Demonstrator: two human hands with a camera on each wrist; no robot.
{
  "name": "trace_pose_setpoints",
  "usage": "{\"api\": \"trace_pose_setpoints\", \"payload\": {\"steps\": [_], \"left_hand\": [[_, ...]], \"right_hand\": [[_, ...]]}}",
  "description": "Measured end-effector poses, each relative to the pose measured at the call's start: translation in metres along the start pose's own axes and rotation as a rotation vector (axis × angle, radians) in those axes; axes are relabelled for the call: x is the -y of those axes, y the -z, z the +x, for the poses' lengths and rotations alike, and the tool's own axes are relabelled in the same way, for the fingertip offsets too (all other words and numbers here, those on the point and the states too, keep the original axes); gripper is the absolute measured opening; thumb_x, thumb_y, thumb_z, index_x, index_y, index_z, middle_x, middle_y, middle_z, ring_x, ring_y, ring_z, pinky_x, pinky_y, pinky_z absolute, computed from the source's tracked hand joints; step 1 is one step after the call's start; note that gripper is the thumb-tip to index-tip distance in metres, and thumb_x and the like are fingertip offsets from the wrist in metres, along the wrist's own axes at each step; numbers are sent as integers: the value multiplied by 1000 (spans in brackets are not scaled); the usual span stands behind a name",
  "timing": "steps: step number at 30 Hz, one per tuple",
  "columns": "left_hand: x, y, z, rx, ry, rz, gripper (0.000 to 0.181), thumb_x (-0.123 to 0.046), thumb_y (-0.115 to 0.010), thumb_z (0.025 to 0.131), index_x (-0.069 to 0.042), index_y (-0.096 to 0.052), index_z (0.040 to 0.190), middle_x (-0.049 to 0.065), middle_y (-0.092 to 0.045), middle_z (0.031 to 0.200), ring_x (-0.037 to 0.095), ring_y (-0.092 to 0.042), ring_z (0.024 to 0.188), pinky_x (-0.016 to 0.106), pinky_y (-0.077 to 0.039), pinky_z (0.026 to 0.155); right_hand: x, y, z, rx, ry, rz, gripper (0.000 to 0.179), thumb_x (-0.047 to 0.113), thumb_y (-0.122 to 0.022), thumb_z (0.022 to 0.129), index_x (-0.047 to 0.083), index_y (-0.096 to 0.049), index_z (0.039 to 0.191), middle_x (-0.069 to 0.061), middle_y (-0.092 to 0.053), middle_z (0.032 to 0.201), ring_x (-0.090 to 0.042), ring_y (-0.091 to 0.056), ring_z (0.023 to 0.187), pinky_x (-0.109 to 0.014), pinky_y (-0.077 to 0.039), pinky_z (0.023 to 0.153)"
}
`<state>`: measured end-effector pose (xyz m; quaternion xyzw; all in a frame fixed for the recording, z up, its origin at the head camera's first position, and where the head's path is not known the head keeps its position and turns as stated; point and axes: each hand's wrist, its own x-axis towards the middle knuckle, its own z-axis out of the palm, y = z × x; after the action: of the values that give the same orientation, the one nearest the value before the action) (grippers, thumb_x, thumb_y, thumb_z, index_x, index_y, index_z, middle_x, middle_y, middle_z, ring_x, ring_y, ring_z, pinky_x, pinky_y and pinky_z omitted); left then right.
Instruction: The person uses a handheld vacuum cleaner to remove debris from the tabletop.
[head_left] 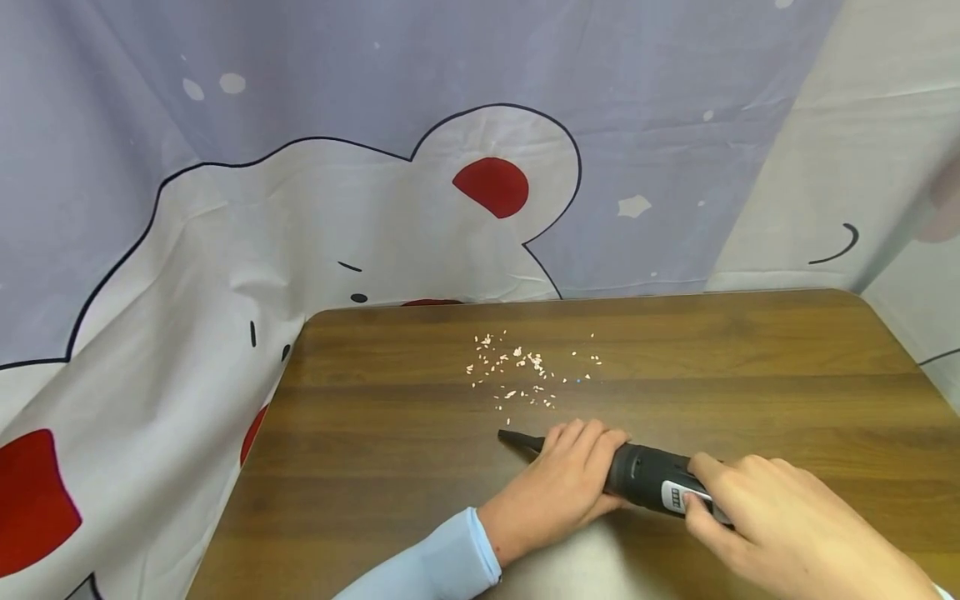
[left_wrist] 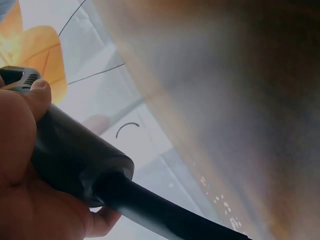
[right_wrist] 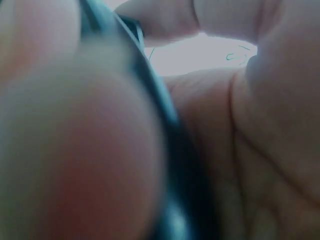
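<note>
Big printed curtain [head_left: 300,83] out back, then a brown wood-look table [head_left: 360,483]. Above the table there's a black handheld device [head_left: 652,477], vacuum-looking, angled nozzle-first toward the mess. The person's right hand [head_left: 780,517] is wrapped round its rear, thumb by the panel; the left hand [head_left: 558,492] grips it up front. The nozzle [head_left: 519,438] ends just beside the nearest of the scattered pale bits [head_left: 517,362]; can't tell if it touches wood. Reads to me like the lining-up step, so next would call for steering the tip low into the bits. Oh, and one tiny blue speck [head_left: 578,380].
</note>
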<state>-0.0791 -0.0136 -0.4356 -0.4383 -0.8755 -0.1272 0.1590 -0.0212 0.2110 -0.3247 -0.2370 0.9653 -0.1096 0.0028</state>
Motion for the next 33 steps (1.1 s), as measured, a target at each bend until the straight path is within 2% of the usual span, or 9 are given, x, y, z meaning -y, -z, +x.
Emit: {"api": "trace_pose_setpoints", "payload": {"steps": [7, 17, 25, 33], "left_hand": [[0, -4, 0, -7, 2, -6, 68, -54, -59, 90, -9, -40, 137, -1, -47, 117, 15, -44, 105, 34, -37, 99], [3, -6, 1, 14, -1, 4, 69, -52, -59, 90, -9, -37, 140, 1, -45, 126, 15, -42, 111, 33, -35, 103], [4, -6, 0, 0, -7, 2, 67, -51, -59, 91, -9, -38, 139, 1, -45, 126, 16, -43, 112, 33, -35, 103], [6, -7, -1, 13, 13, -1, 66, -52, -57, 91, -10, -37, 139, 0, -45, 126, 15, -42, 113, 33, -32, 107]], "right_hand": [[-1, -3, 0, -51, 40, -28, 31, 23, -69, 83, 27, -40, 71, 20, -30, 53, 2, -27, 45, -19, -27, 41], [-1, -3, 2, -33, 36, -52, 30, 25, -68, 84, 27, -40, 72, 19, -30, 53, 1, -28, 46, -20, -28, 42], [0, -3, 4, -27, 25, -73, 30, 27, -68, 84, 27, -40, 72, 18, -31, 53, 0, -28, 46, -21, -28, 42], [4, -5, 5, -75, 28, -66, 32, 25, -68, 82, 27, -39, 70, 19, -29, 53, 0, -27, 47, -20, -27, 42]]}}
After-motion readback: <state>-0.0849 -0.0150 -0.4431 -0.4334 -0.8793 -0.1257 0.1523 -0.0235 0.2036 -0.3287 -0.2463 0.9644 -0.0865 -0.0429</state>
